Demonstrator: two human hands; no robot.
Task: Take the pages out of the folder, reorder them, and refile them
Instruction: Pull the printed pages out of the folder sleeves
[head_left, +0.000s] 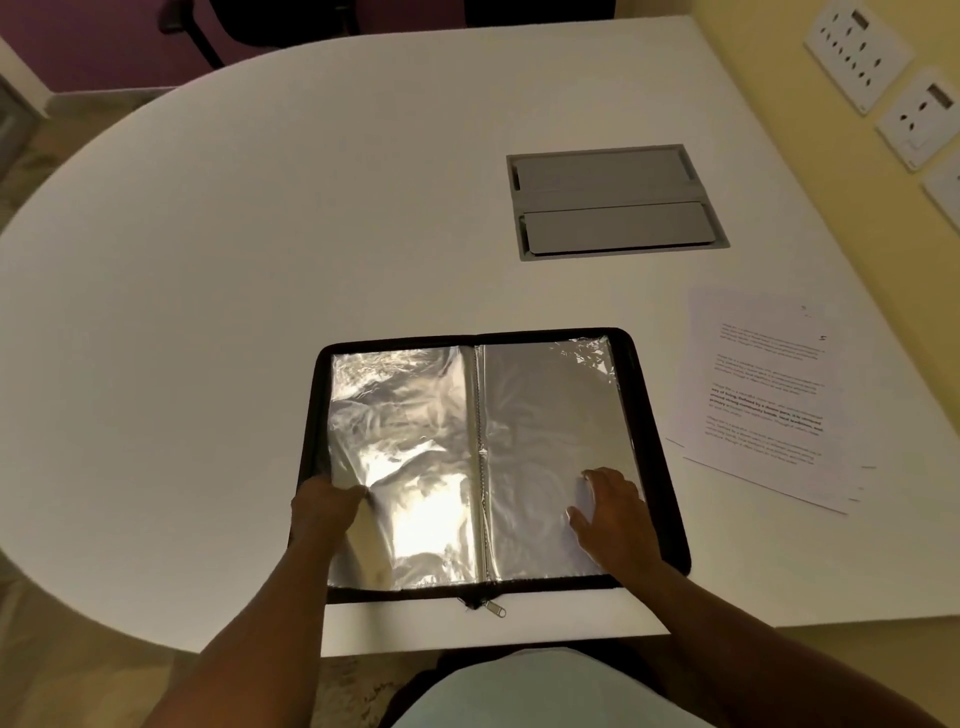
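A black zip folder (655, 415) lies open on the white table in front of me, showing shiny clear plastic sleeves (400, 415) on both sides of its spine. My left hand (322, 506) grips the lower left edge of the left sleeve, fingers curled round it. My right hand (615, 512) rests on the lower part of the right sleeve, touching a white page there. A stack of printed pages (763, 395) lies on the table to the right of the folder, apart from it.
A grey cable hatch (613, 202) is set into the white table (260, 260) beyond the folder. Wall sockets (857, 52) are on the yellow wall at the right. The folder's zip pull (491, 607) hangs near the table's front edge.
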